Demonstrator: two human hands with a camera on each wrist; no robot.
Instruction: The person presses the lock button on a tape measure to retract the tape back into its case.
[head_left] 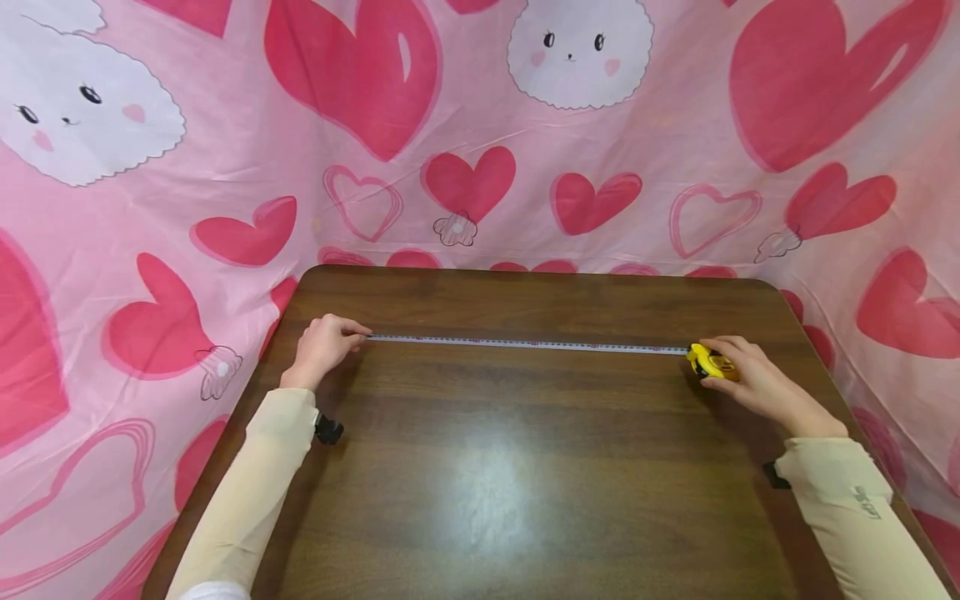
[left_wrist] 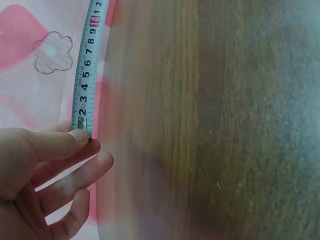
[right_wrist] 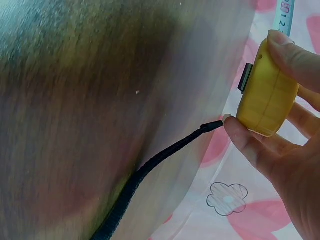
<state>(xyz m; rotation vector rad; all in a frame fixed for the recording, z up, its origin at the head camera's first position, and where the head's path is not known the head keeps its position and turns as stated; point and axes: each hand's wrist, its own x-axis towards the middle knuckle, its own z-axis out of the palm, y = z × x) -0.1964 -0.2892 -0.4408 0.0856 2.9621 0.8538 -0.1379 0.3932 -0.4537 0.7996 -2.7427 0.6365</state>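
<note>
A yellow tape measure [head_left: 711, 362] has its silver blade [head_left: 525, 342] drawn out nearly straight between both hands, above the far part of the table. At the blade's free end, my left hand [head_left: 322, 346] pinches the tip between thumb and forefinger. In the left wrist view, black numbers run up the blade [left_wrist: 86, 70] from the thumb, and the other fingers are loosely bent. My right hand [head_left: 761, 390] grips the yellow case [right_wrist: 270, 92], thumb near the blade's mouth. A black strap [right_wrist: 150, 162] hangs from the case's lower end.
The brown wooden table [head_left: 480, 417] has rounded far corners and a glare spot near its middle. Pink cloth [head_left: 480, 125] with hearts and white faces hangs behind and at both sides. A black wrist device [head_left: 328, 429] sits at the left cuff.
</note>
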